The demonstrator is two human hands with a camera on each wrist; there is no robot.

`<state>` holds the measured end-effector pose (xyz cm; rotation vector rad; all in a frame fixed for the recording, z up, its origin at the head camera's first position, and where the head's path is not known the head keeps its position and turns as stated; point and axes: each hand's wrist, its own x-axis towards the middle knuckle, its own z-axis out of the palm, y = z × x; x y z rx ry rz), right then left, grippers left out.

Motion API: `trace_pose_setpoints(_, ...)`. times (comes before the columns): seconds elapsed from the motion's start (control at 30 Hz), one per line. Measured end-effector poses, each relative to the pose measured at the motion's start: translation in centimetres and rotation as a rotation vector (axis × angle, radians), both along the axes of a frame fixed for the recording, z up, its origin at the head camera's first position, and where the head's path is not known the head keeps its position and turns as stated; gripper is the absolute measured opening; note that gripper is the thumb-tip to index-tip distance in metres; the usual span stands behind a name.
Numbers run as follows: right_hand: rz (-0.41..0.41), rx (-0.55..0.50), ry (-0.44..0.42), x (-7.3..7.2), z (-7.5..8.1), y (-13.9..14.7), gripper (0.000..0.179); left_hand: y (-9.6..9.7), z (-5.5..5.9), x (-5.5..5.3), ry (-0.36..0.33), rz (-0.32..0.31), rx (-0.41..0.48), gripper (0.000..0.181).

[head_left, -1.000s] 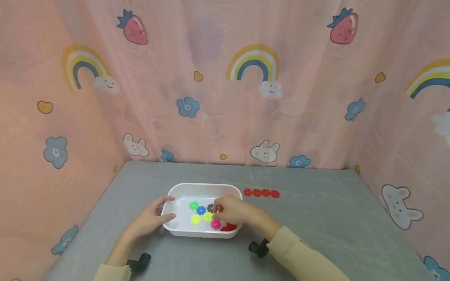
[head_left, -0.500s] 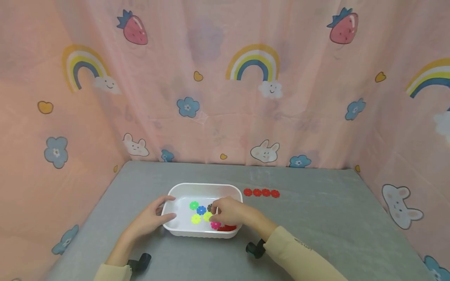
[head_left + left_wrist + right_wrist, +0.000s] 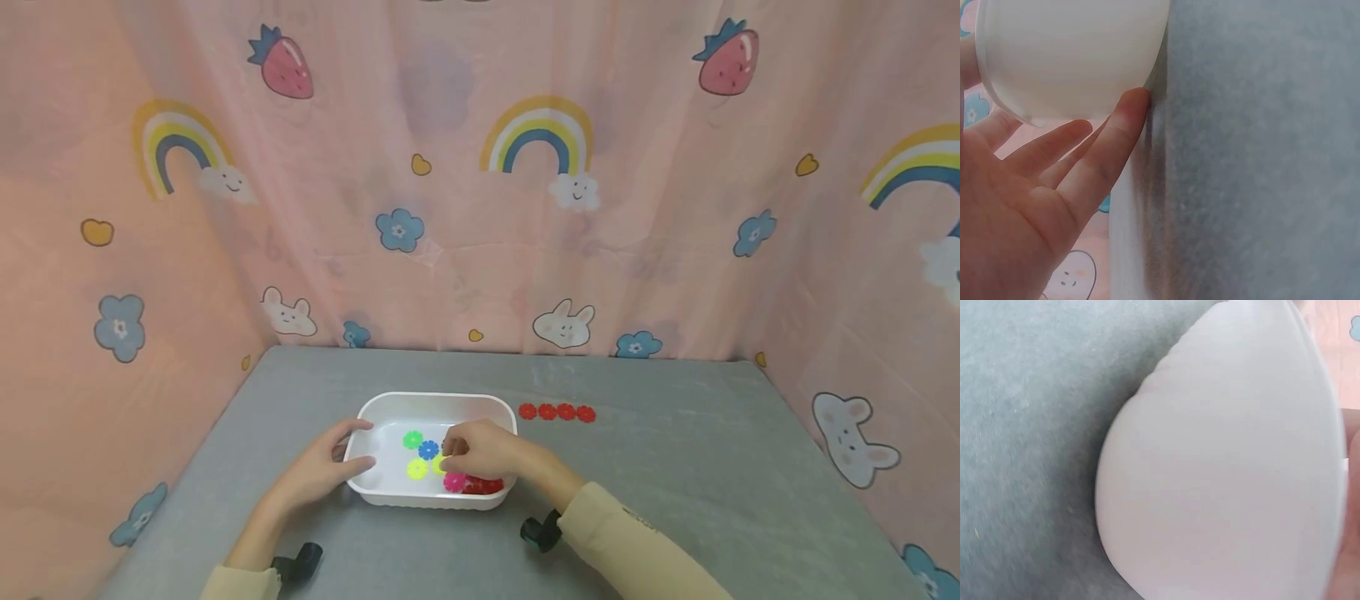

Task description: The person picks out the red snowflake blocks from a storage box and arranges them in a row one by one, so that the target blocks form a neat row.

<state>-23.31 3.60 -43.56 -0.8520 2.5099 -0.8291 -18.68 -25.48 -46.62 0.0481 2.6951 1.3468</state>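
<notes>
In the head view a white plastic tray (image 3: 435,395) holds small notched snowflake discs. A green disc (image 3: 413,439), a blue disc (image 3: 428,450) and a yellow disc (image 3: 417,468) lie near its middle. Beside a pink disc (image 3: 454,482), several red discs (image 3: 483,486) fill the near right corner. My left hand (image 3: 324,468) holds the tray's left end, thumb at the rim and fingers along the outer wall (image 3: 1054,56). Inside the tray, my right hand (image 3: 483,450) reaches down with bent fingers, covering part of a second yellow disc; I cannot tell whether it pinches one.
Several red discs (image 3: 557,412) lie in a row on the grey table (image 3: 675,467), just past the tray's right end. A pink patterned curtain (image 3: 465,250) encloses the table at the back and sides.
My right hand has shifted slightly left inside the tray. The pink disc has slid a little left, and the red discs in the corner show more. My left hand stays in place.
</notes>
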Motion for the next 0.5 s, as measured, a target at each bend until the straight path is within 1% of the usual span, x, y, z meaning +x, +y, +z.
trace_pose_setpoints(0.17,-0.035,-0.071,-0.053,-0.2,-0.6,-0.4,0.022,0.1,0.0,0.0,0.0,-0.004,0.012,0.056)
trace_pose_setpoints(0.27,-0.067,-0.097,-0.021,-0.4,-0.9,-0.6,0.019,0.0,-0.1,-0.1,-0.005,-0.004,0.03,0.056)
trace_pose_setpoints(0.37,-0.103,-0.097,0.01,-0.6,-1.1,-0.7,0.014,-0.1,-0.1,-0.1,-0.002,-0.007,0.041,0.055)
trace_pose_setpoints(0.5,-0.127,-0.079,0.001,-0.5,-1.1,-0.8,0.011,-0.1,-0.1,-0.1,-0.001,-0.006,0.042,0.056)
